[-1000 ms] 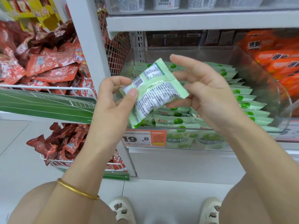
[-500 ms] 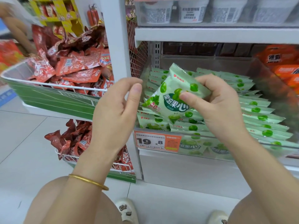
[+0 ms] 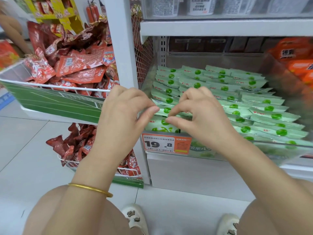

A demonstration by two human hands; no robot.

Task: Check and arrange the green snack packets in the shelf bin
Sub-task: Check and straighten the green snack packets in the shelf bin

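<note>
Several green snack packets [image 3: 264, 116] lie in overlapping rows inside a clear shelf bin [image 3: 254, 147]. One more green packet [image 3: 158, 125] stands at the bin's front left corner, just behind the price tag [image 3: 166, 144]. My left hand [image 3: 123, 112] pinches its left edge, with the thumb pointing right. My right hand [image 3: 203, 116] has its thumb on the packet's top and its fingers curled over the rows behind. Both hands hide most of this packet.
A white shelf post [image 3: 120, 48] separates the bin from a wire basket [image 3: 50, 86] of red packets [image 3: 76, 68], with a second basket [image 3: 79, 145] below. Orange packets [image 3: 296, 65] fill the bin to the right. A shelf [image 3: 220, 26] with white cups hangs close above.
A second ago both hands held the packet up with its printed back showing, then the right hand turned it front side out. Now both hands have lowered it into the bin's front left corner.
</note>
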